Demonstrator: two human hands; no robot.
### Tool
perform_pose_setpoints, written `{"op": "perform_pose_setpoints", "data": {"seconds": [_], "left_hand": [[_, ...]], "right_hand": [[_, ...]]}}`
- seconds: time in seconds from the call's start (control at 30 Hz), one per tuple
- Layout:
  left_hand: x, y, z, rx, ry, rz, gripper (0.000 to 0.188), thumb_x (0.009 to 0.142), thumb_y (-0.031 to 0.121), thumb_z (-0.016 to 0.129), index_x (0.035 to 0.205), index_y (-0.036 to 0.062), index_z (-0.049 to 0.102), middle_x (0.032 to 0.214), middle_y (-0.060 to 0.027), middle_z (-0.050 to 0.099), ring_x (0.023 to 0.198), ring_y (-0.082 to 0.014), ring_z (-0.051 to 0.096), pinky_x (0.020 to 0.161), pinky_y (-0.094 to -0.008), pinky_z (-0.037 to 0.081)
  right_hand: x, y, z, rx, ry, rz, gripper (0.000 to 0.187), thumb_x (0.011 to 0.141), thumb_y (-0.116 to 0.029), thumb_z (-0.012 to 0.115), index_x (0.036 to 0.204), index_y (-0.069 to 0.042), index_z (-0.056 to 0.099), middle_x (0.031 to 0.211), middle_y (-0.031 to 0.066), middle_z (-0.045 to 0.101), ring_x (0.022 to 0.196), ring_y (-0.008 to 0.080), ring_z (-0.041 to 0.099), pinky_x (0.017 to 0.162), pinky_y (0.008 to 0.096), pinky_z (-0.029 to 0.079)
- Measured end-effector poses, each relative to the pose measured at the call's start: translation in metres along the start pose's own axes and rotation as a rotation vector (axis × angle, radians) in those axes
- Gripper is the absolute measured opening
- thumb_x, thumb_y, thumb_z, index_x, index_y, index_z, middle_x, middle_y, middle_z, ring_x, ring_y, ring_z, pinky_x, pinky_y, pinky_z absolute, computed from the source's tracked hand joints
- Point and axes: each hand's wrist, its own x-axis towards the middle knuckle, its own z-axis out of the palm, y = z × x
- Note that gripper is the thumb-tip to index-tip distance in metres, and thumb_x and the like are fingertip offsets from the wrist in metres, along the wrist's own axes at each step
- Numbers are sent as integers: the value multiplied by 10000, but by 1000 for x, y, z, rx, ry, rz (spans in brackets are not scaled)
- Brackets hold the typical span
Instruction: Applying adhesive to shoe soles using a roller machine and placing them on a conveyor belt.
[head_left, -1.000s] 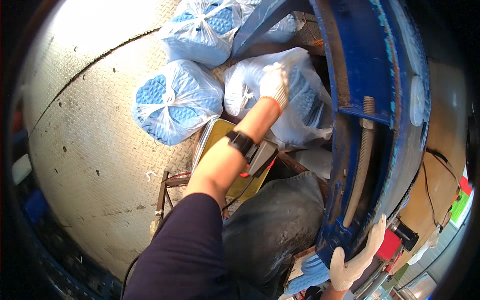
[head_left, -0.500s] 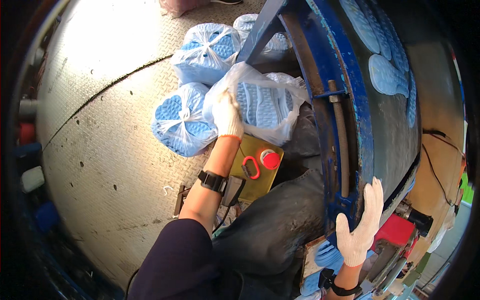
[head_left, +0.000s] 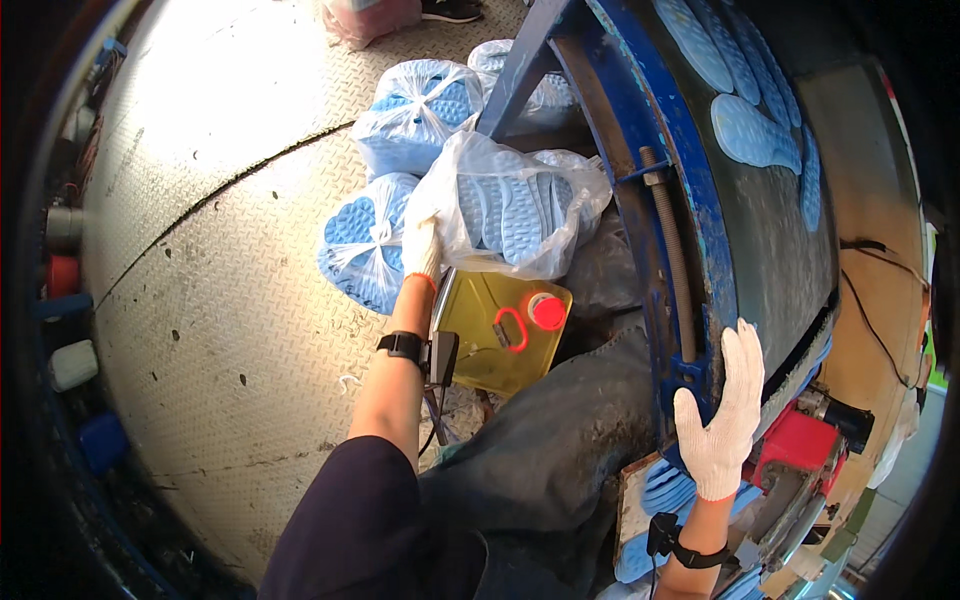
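L fingers [head_left: 422, 232] pinched on clear bag [head_left: 505, 205] of blue soles, tips hidden; R fingers [head_left: 738, 352] spread on blue frame [head_left: 655, 120].

Bright daylight, glare on metal floor [head_left: 230, 110]; fisheye edges dark, bent.

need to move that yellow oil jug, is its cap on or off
On. The red cap sits over the spout of the yellow jug, which lies on its side on the metal floor beside the left hand.

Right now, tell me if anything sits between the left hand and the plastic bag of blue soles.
Nothing does. The left hand already grips the clear bag of blue soles at its left edge, above the yellow jug.
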Motion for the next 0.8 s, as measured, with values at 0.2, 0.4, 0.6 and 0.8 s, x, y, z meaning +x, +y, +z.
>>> {"op": "perform_pose_setpoints", "data": {"seconds": [0.2, 0.4, 0.6, 0.8], "left_hand": [[-15, 42, -20, 90, -248, -184, 342, 931, 235, 561, 1215, 60, 639, 987, -81, 642, 859, -159, 590, 703, -284, 507], [-74, 71, -71, 390, -5, 81, 483, 900, 198, 603, 1358, 80, 503, 1117, -124, 635, 891, -208, 621, 712, -317, 538], [-158, 123, -98, 144, -178, 33, 614, 1003, 145, 512, 1554, 123, 242, 1427, -139, 507, 808, -222, 676, 646, -312, 562], [-207, 192, -68, 287, -470, 210, 389, 1024, 151, 485, 1392, 26, 504, 1106, -88, 632, 780, -111, 611, 679, -257, 516]], "right_hand": [[1, -3, -3, 48, 19, 37, 658, 820, -217, 690, 1409, -18, 477, 1466, 242, 444, 1374, 440, 405, 1139, 504, 337], [2, -4, -3, 110, 81, 34, 645, 799, -186, 708, 1392, -35, 502, 1435, 222, 475, 1354, 419, 428, 1132, 485, 348], [-9, 5, 0, 313, 358, -7, 520, 801, -146, 714, 1295, -59, 577, 1367, 208, 532, 1254, 381, 523, 1061, 437, 435], [-63, -5, -16, 426, 562, -104, 332, 834, -99, 706, 1161, -69, 658, 1152, 131, 663, 1016, 313, 659, 861, 405, 539]]}}
